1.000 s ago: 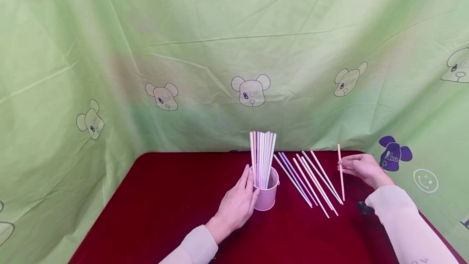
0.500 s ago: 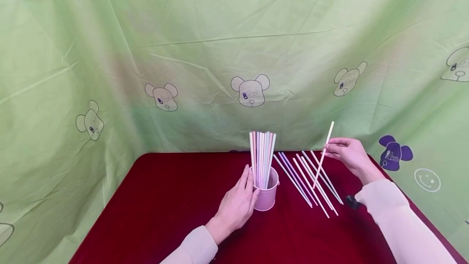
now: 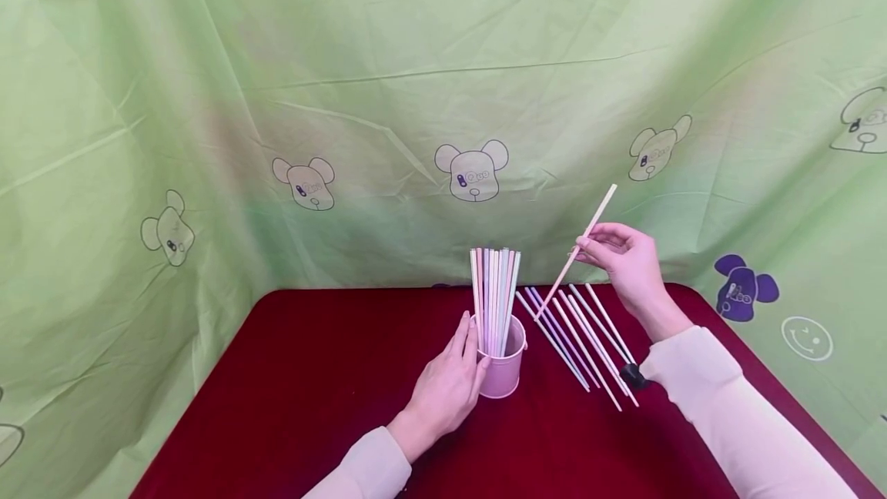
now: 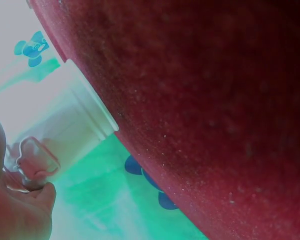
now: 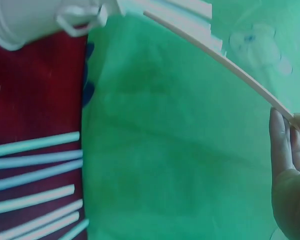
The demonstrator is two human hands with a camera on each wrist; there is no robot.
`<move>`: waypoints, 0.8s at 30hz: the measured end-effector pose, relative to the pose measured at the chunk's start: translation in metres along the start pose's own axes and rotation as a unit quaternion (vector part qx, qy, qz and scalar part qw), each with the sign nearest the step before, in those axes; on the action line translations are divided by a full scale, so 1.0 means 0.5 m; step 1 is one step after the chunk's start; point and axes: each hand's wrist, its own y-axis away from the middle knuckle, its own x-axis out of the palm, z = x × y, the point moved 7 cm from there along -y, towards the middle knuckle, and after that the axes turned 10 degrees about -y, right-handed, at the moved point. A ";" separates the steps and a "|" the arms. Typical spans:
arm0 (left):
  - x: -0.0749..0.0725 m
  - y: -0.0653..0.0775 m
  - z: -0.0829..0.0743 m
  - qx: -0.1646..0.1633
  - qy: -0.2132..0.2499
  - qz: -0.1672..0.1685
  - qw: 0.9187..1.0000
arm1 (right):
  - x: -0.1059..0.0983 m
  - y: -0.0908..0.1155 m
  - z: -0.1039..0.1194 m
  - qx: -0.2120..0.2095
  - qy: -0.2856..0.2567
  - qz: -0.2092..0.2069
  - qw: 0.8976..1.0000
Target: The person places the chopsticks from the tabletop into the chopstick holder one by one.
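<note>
My left hand (image 3: 446, 387) holds the left side of a small pink bucket (image 3: 500, 382), thumb in front and fingers along its wall. Many pastel straws (image 3: 495, 291) stand upright inside, leaning slightly. My right hand (image 3: 632, 268) pinches a pale pink straw (image 3: 563, 273) near its middle, raised and tilted with the lower end toward the bucket. In the right wrist view that straw (image 5: 230, 65) slants toward the straws in the bucket (image 5: 25, 20); whether they touch is unclear. The left wrist view shows the bucket (image 4: 65, 120) beside my left hand (image 4: 22, 210).
Several loose straws (image 3: 587, 355) lie slanted on the dark red tablecloth (image 3: 312, 406), right of the bucket and partly below my right arm. A green curtain (image 3: 388, 98) with bear-head prints hangs behind the table and at its sides.
My right hand has lifted the pale pink straw off the right side of the table and carried it up and left, tilting it. My left hand and the bucket stay in place.
</note>
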 end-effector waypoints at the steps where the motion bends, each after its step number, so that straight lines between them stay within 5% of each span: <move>1: 0.000 0.000 0.000 0.000 0.000 0.000 1.000 | 0.011 0.000 0.001 -0.002 0.002 0.004 1.000; 13: 0.002 0.001 -0.001 0.000 0.000 0.000 1.000 | 0.080 0.015 -0.060 0.023 0.103 0.050 0.993; 24: 0.002 0.000 -0.001 0.003 0.000 -0.010 1.000 | 0.112 0.036 -0.143 0.077 0.227 0.122 0.963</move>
